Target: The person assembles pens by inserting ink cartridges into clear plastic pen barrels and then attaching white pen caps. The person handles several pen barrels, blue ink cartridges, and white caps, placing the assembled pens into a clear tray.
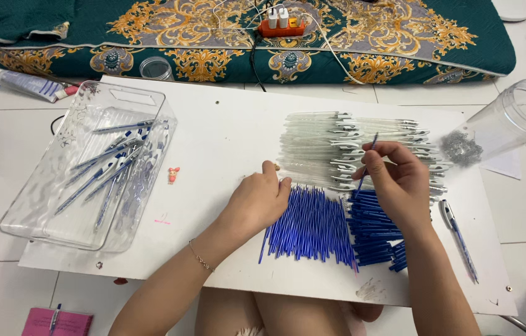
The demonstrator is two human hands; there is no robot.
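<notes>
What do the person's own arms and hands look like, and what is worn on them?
Both forearms are bare, with no sleeves in view. The left hand has a thin chain bracelet at its wrist. The right hand shows no glove, ring or watch.

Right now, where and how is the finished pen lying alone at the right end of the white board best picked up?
Pinch the finished pen across its slim blue barrel near the middle, coming straight down from above. It lies flat and alone, pointing toward the near edge of the white board, with bare board on both sides for fingers.
</notes>
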